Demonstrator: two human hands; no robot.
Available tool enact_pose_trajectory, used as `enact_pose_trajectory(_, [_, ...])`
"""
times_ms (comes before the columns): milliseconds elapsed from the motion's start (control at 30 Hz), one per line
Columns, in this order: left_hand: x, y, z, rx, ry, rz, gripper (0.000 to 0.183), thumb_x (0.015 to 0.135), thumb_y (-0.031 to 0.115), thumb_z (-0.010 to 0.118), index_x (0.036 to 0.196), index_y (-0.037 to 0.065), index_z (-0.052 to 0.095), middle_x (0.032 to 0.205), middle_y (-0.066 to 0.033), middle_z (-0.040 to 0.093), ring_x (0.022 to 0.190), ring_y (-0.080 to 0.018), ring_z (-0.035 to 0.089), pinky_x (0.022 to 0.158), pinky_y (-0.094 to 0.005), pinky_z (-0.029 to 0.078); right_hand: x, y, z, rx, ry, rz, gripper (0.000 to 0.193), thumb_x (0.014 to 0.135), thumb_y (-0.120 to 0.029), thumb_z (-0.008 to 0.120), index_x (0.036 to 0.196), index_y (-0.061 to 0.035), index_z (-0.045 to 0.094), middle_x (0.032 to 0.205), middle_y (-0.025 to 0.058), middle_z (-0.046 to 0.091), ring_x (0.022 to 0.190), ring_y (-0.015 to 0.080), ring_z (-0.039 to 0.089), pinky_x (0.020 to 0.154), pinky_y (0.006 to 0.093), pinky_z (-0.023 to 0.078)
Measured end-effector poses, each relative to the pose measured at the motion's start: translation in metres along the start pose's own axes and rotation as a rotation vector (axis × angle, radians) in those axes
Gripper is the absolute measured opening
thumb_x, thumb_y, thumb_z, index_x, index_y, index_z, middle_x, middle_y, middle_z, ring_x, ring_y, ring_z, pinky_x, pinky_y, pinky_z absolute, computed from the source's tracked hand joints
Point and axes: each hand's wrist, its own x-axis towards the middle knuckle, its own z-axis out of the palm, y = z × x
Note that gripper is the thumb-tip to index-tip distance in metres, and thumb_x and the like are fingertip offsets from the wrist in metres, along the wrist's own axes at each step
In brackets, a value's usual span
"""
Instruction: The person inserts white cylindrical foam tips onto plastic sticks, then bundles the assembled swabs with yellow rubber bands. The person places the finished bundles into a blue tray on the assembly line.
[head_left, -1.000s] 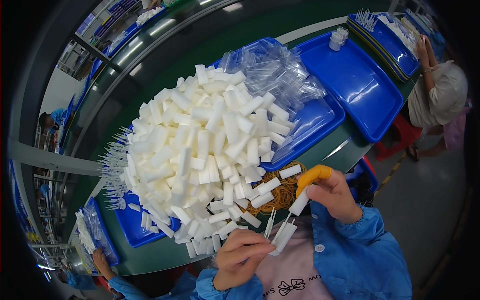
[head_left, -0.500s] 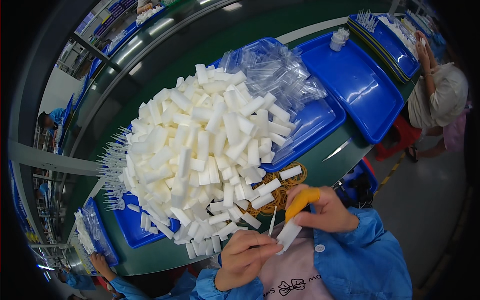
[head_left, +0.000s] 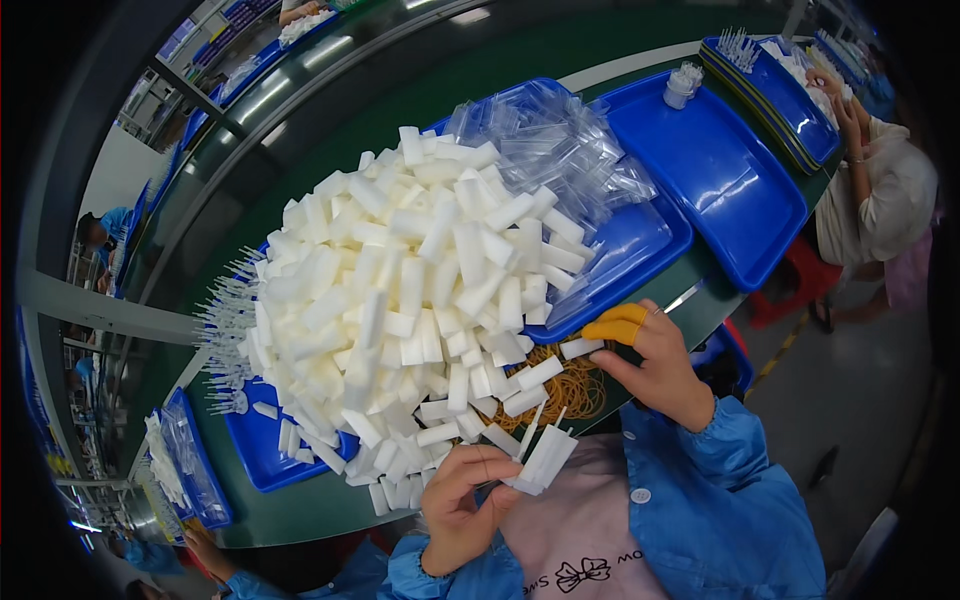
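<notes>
My left hand (head_left: pixel 467 503) pinches the base of a small white plastic holder with thin upright pins (head_left: pixel 531 430). A white foam-like block (head_left: pixel 548 457) stands on this holder, slightly tilted, with a pin end showing above it. My right hand (head_left: pixel 655 358) wears yellow finger covers (head_left: pixel 617 324). Its thumb and covered fingers close about the right end of another white block (head_left: pixel 577 348), which lies by the yellow-brown rubber bands (head_left: pixel 570 392). Left of both hands rises a large heap of white blocks (head_left: pixel 400 260).
Behind the heap, clear plastic sleeves (head_left: pixel 545 140) lie in a blue tray (head_left: pixel 660 225). Another blue tray (head_left: pixel 765 215) holds a small bundle of white parts (head_left: pixel 683 85). Pin holders (head_left: pixel 230 330) stand left of the heap. Metal tweezers (head_left: pixel 686 294) lie near the table edge. A co-worker (head_left: pixel 890 190) sits right.
My right hand has let go of the block on the holder and moved up and right to a loose block. My left hand has shifted slightly left with the holder.
</notes>
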Motion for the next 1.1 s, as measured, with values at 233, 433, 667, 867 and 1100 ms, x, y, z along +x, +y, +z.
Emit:
enact_pose_trajectory(233, [-0.004, 0.0, -0.003, -0.136, 0.037, 0.001, 0.029, 0.07, -0.008, 0.072, 0.097, -0.002, 0.067, 0.097, -0.0117, 0.059, 0.088, -0.0192, 0.057, 0.079, -0.0291, 0.046, -0.007, 0.011, 0.014, -0.209, 0.011, -0.056, 0.025, 0.073, -0.01, 0.069, 0.098, -0.0074, 0.064, 0.099, 0.0064, 0.062, 0.094, 0.0276, 0.054, 0.086, 0.0395, 0.04])
enact_pose_trajectory(433, [-0.008, -0.001, -0.005, -0.185, 0.037, -0.018, 0.026, 0.07, -0.008, 0.071, 0.095, -0.003, 0.068, 0.097, -0.0123, 0.06, 0.088, -0.0193, 0.057, 0.078, -0.0291, 0.046, -0.007, 0.013, 0.015, -0.223, 0.051, -0.095, 0.022, 0.077, -0.008, 0.065, 0.099, -0.0063, 0.064, 0.097, 0.0082, 0.062, 0.093, 0.0293, 0.054, 0.087, 0.0397, 0.04])
enact_pose_trajectory(667, [-0.005, -0.002, -0.008, -0.068, -0.032, 0.074, 0.023, 0.072, -0.007, 0.069, 0.095, -0.002, 0.069, 0.095, -0.0121, 0.06, 0.086, -0.0186, 0.057, 0.073, -0.028, 0.047, -0.014, -0.001, -0.001, 0.194, 0.026, 0.215, 0.016, 0.089, -0.009, 0.055, 0.104, -0.0029, 0.06, 0.088, 0.0085, 0.059, 0.075, 0.0203, 0.054, 0.071, 0.0293, 0.042])
enact_pose_trajectory(867, [0.003, -0.001, -0.003, 0.028, -0.147, 0.163, 0.027, 0.07, -0.01, 0.069, 0.095, 0.001, 0.07, 0.094, -0.0103, 0.061, 0.083, -0.019, 0.058, 0.07, -0.0271, 0.047, -0.017, -0.021, -0.007, 0.923, -0.026, 0.465, 0.021, 0.095, -0.018, 0.052, 0.102, 0.0, 0.06, 0.088, 0.0013, 0.058, 0.076, 0.0058, 0.049, 0.068, 0.0194, 0.041])
enact_pose_trajectory(1100, [0.007, 0.006, 0.004, 0.119, -0.167, 0.162, 0.021, 0.067, -0.01, 0.07, 0.085, 0.001, 0.072, 0.086, -0.0096, 0.062, 0.08, -0.0191, 0.058, 0.068, -0.028, 0.046, -0.012, -0.025, 0.009, 1.003, -0.124, 0.441, 0.024, 0.094, -0.021, 0.055, 0.099, 0.0014, 0.061, 0.091, 0.0033, 0.061, 0.082, 0.0089, 0.053, 0.077, 0.0232, 0.043])
